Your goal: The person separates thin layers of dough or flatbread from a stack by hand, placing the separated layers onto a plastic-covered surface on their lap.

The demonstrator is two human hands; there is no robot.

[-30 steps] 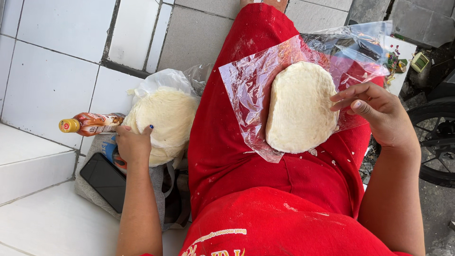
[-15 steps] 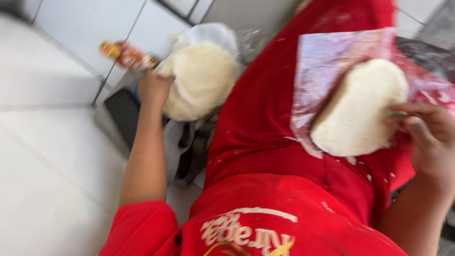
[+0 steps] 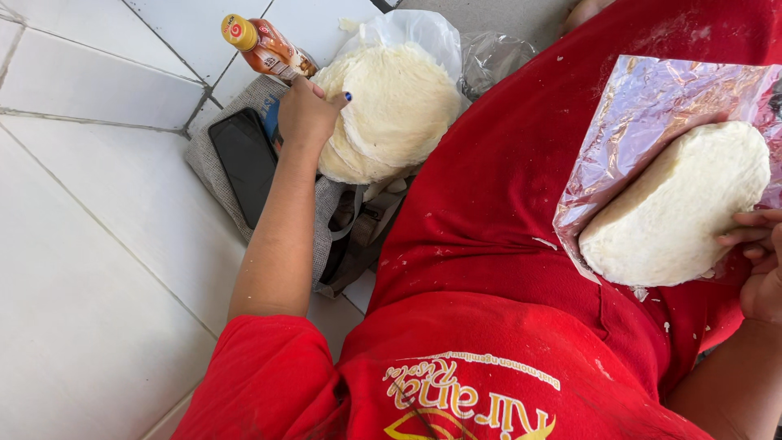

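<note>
While the left grip (image 3: pixel 305 114) clasps stacked dough (image 3: pixel 391 110), the right grip (image 3: pixel 757 261) holds a dough disc (image 3: pixel 672 208).

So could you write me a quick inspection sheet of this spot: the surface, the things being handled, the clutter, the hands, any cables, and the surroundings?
Surface: white tiled floor with dark grout lines; the person's lap in red cloth serves as the work area.
Job's things: stack of flat dough rounds in a clear bag beside the lap; thick dough disc on a plastic sheet over the thigh.
Clutter: dark phone on a grey bag; brown bottle with a yellow cap, lying tilted.
Hands: left hand rests on the stack's edge; right hand grips the disc's edge with the fingers.
Cables: nothing seen.
Surroundings: flour specks on the red clothing.
</note>
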